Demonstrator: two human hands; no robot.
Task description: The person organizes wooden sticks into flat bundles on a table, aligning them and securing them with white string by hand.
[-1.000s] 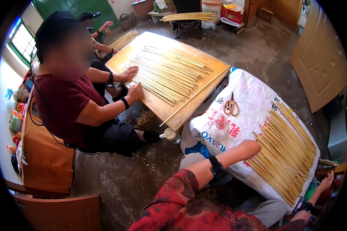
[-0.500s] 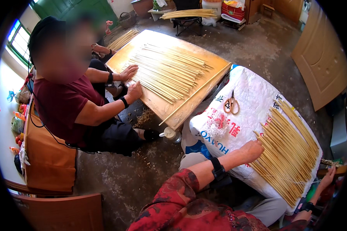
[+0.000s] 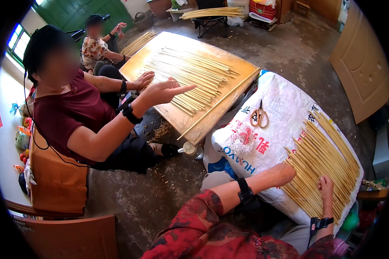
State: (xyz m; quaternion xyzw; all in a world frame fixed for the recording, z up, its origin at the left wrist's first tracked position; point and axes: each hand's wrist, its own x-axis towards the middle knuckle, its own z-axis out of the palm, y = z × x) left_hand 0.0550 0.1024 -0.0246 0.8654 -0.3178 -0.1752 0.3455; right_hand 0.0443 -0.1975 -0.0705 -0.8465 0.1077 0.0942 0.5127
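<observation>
Toward four o'clock, sticks (image 3: 319, 151) lie on a sack (image 3: 286, 97). Left hand (image 3: 283, 174) at their nine o'clock edge, right hand (image 3: 326, 184) over them: both look curled; I can't see what they pinch.

The person's left forearm (image 3: 228, 195) slants up and rightward, the left hand (image 3: 283, 173) curled with its back showing and fingertips hidden. The right forearm (image 3: 327, 208) rises nearly upright, the right hand (image 3: 326, 184) folded into a loose fist. The hands are apart.
</observation>
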